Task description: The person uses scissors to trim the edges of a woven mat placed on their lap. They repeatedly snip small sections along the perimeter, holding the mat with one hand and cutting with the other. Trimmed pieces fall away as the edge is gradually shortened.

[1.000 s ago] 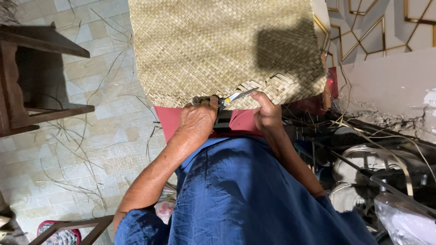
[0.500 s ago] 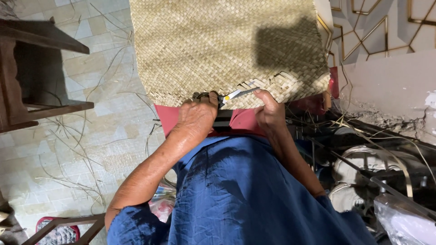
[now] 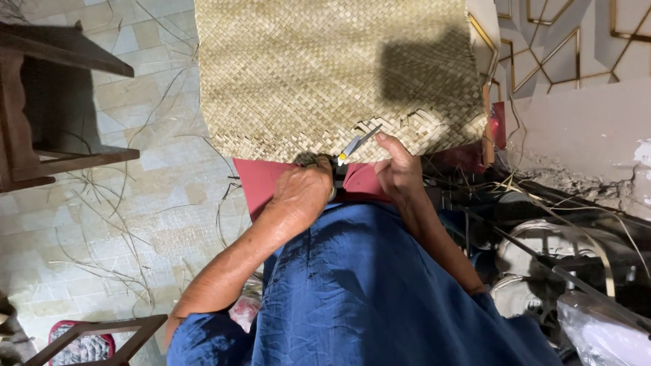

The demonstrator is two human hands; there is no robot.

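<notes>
**Scissors at the near edge of a woven mat**

Your left hand is closed around the dark handles of a pair of scissors, whose blades point up and to the right, reaching the near edge of a woven straw mat. Your right hand sits just beside the blades, fingers curled over the same edge and pinching it, thumb near the blade tips.

The mat fills the upper middle of the view. Its near edge is ragged where your hands are, with loose strip ends showing to the right of the scissors. Under that edge lies a red board, partly covered by your blue garment.

To your left, tiled floor is fairly open, scattered with thin loose straw strands. A dark wooden stool stands at the far left, well apart from the mat. A wooden frame crosses the lower left corner.

To your right the room is crowded: metal wheel rims and wires lie close beside your right forearm, below a pale wall.
</notes>
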